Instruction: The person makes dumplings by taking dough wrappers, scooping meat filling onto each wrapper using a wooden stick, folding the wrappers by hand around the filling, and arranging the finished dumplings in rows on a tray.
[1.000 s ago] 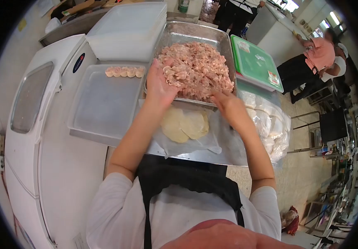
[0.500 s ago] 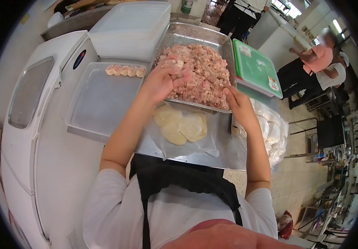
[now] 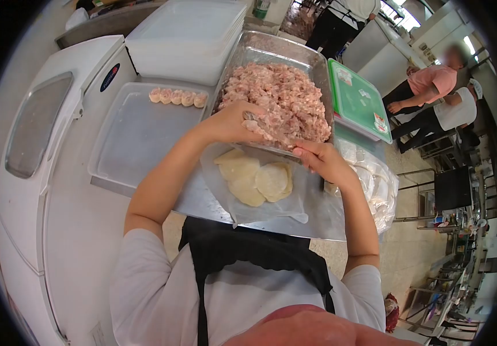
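Observation:
My left hand (image 3: pixel 238 122) is curled at the near left edge of the metal pan (image 3: pixel 258 38), closed round a meat-filled dumpling wrapper mostly hidden by the fingers. Minced meat (image 3: pixel 277 86) is heaped in the pan. At its near right edge, my right hand (image 3: pixel 319 160) grips a meat-smeared spatula (image 3: pixel 280 140) pointing toward the left hand; much of the tool is covered. Just below the hands, round dough wrappers (image 3: pixel 271 181) lie overlapping on a plastic sheet (image 3: pixel 219 202). Several open-topped dumplings (image 3: pixel 176 97) form a row in the clear tray (image 3: pixel 139 135) at left.
White stacked trays (image 3: pixel 182 43) stand behind the clear tray. Right of the pan is a green-lidded container (image 3: pixel 361 95), with a plastic bag of pale pieces (image 3: pixel 372 181) nearer. A white chest freezer (image 3: pixel 41 132) stands left. Other people (image 3: pixel 433 86) are at the far right and back.
My left hand has come down and right from over the meat to the pan's near edge. My right hand has shifted down, its spatula now close to the left hand.

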### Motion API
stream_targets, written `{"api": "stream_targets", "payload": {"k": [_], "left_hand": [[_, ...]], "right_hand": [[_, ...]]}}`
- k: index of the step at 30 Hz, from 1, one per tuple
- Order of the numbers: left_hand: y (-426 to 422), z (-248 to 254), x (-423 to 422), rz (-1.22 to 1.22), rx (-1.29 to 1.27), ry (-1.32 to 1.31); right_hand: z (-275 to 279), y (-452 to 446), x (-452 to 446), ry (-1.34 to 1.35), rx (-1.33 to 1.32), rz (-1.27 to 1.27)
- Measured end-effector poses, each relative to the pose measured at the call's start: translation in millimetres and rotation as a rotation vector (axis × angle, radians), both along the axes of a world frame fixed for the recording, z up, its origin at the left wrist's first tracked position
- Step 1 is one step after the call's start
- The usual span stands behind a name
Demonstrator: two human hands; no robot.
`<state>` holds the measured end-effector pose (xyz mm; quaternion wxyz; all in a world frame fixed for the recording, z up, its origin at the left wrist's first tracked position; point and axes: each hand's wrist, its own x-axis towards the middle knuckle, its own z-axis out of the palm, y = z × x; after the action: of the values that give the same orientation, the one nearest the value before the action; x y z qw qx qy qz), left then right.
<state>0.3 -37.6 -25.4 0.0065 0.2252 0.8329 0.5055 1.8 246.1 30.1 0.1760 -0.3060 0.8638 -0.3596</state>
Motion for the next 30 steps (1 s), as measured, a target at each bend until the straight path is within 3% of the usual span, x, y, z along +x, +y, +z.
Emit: {"api": "stream_targets", "payload": {"k": [2, 5, 8, 11, 12, 15, 16, 19, 25, 27, 30], "left_hand": [[4, 11, 3, 0.02, 0.008, -0.069], [8, 27, 9, 0.19, 0.104, -0.24], [3, 6, -5, 0.251, 0.096, -0.303], [3, -3, -11, 0.172, 0.097, -0.417], [4, -2, -11, 0.139, 0.114, -0.471], [8, 17, 12, 0.153, 0.203, -0.403], [9, 18, 16, 0.162, 0.176, -0.221], [10, 24, 21, 0.146, 0.113, 0.122], [11, 4, -1, -0.013, 0.003, 0.099], [9, 12, -6, -0.116, -0.122, 0.062], [23, 15, 0, 0.046, 0.153, 0.171]], "right_hand": [[-5, 5, -16, -0.104, 0.068, -0.049], [-4, 7, -20, 0.679, 0.152, -0.057], [5, -12, 9, 0.705, 0.033, -0.127], [-35, -1, -18, 0.665, 0.192, -0.095], [-29, 6, -23, 0.649, 0.361, -0.178], [-7, 24, -24, 0.621, 0.369, -0.213], [8, 24, -15, 0.604, 0.37, -0.234], [16, 34, -8, 0.438, 0.035, -0.202], [-10, 8, 11, 0.046, -0.081, -0.043], [-10, 16, -2, 0.182, -0.059, -0.014], [-11, 33, -15, 0.4, -0.136, -0.039]]}}
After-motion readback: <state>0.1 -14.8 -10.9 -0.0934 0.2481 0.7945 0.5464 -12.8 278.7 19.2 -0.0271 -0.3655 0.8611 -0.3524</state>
